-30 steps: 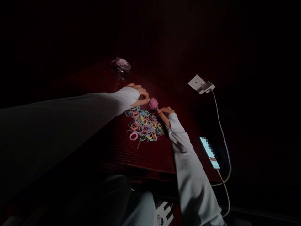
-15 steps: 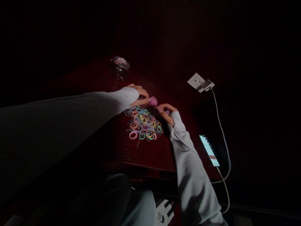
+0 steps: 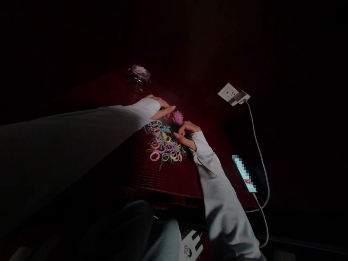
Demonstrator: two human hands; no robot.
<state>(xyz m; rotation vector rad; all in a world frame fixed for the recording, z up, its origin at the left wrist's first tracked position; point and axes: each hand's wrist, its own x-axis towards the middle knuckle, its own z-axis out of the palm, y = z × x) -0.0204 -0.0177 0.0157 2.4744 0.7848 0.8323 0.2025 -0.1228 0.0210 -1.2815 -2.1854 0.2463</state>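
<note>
Find the round, shaggy pink bundle (image 3: 177, 117) on the dark-red wooden tabletop (image 3: 163, 177), right of left hand (image 3: 163, 106), just beyond seemingly nearer right hand (image 3: 189, 128), without clear long axis. Note left fingers loosely parted, apparently gripping nothing; right fingers bent, cannot tell whether holding anything.

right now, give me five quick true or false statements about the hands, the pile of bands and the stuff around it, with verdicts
1. The pink frilly bundle is farther from the person than most of the pile of coloured bands. True.

2. The left hand is gripping the jar. False: that hand is apart from the jar, close to the pink frilly bundle.

3. The right hand is at the right side of the pile. True.

4. A white cable runs from the wall side to the phone. True.

5. The wall socket has nothing plugged into it. False: a white charger is in it.
</note>
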